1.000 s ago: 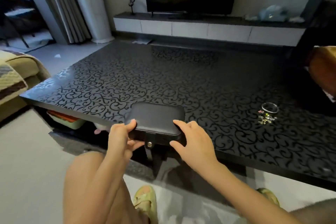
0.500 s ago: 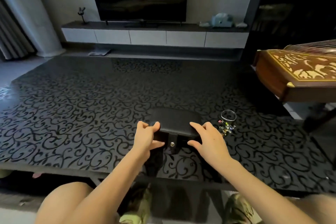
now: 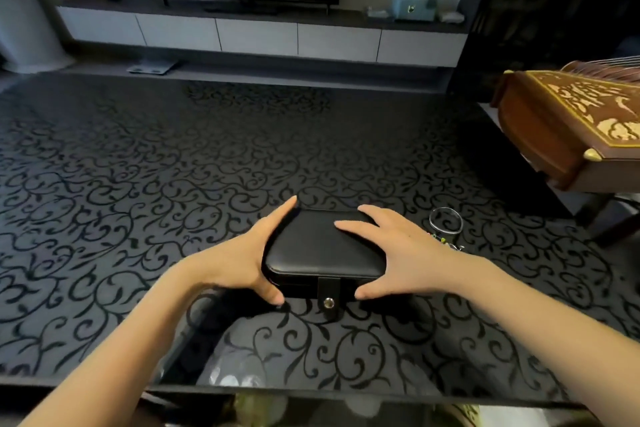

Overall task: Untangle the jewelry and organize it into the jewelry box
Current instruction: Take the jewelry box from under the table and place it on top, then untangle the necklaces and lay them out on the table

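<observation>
A closed black leather jewelry box point(image 3: 323, 253) with a snap tab on its front sits on the glossy black patterned table point(image 3: 173, 184). My left hand point(image 3: 252, 255) holds the box's left side, thumb at the front corner and fingers along the far left edge. My right hand point(image 3: 394, 253) holds the right side, fingers spread over the lid and thumb at the front right corner. Just right of the box lies a silver bangle point(image 3: 446, 221) with a small tangle of colourful jewelry point(image 3: 445, 241) partly hidden behind my right wrist.
A carved wooden string instrument point(image 3: 571, 128) juts in over the table's right edge. A TV cabinet point(image 3: 259, 33) with a television stands beyond the table's far edge. The near table edge point(image 3: 311, 392) runs below my forearms.
The box has moved from the table's near edge further onto the table, closer to the bangle. My hands shifted from its front corners to grasp both sides. The view came closer.
</observation>
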A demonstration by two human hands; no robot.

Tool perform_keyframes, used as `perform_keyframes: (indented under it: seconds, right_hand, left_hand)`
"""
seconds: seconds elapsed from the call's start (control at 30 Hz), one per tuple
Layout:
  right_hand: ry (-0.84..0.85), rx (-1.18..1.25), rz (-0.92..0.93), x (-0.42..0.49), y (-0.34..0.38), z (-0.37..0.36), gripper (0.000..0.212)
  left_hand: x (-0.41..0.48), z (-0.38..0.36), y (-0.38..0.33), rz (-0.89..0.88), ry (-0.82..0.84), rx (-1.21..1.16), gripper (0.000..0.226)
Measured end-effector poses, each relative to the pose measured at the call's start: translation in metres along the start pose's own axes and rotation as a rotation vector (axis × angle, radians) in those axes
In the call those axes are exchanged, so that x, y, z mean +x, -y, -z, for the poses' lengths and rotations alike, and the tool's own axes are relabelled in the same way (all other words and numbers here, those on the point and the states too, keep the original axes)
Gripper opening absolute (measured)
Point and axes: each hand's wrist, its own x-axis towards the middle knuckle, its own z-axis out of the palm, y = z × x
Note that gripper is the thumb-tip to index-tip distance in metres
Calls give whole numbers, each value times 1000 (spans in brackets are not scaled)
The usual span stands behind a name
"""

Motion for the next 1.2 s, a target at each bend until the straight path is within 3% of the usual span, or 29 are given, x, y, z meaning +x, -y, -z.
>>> perform_keyframes:
  seconds: [0.1, 0.23, 0.3, 0.43, 0.5, 0.67, 0.77, 0.83, 0.9, 0.97, 1.03, 1.13, 1.2]
  right_hand:
    - [74, 138, -12, 2, -7, 17, 89]
    - [160, 535, -37, 16, -18, 52, 60]
    - [17, 695, -24, 27, -24, 59, 46]
    - [-361, 839, -204, 58, -28, 48, 58]
    - [-440, 860, -260, 73, -25, 41, 68]
    - [-459, 877, -463, 102, -24, 25, 44]
    - [-417, 839, -623, 114, -30, 14, 49]
    - [-419, 643, -634, 113, -36, 8, 51]
    - [-587, 368, -547, 103, -33, 7, 37]
    - [-712, 248, -354, 82, -16, 6, 30]
    - [-604, 137, -222, 60, 8, 2, 17]
    - [-415, -91, -196, 50, 25, -14, 31]
    - [-366, -106, -245, 53, 26, -20, 38]
  left_hand:
    - [0, -2, 10, -25, -66, -35, 136]
    - [1, -6, 19, -20, -111, -100, 144]
    - [1, -10, 22, -27, -117, -125, 146]
    - [2, -14, 26, -31, -119, -152, 145]
    - [2, -14, 27, -29, -123, -159, 144]
    - [3, -13, 26, -29, -123, -149, 141]
    - [4, -10, 25, -34, -105, -123, 139]
    - [4, -6, 22, -19, -65, -129, 139]
    - [3, -3, 18, -3, -27, -161, 139]
    - [3, -4, 13, -9, -19, -161, 138]
    - [3, -7, 7, -9, -43, -122, 136]
    - [4, -13, 0, -14, -99, -85, 135]
    - [3, -16, -2, -15, -126, -67, 134]
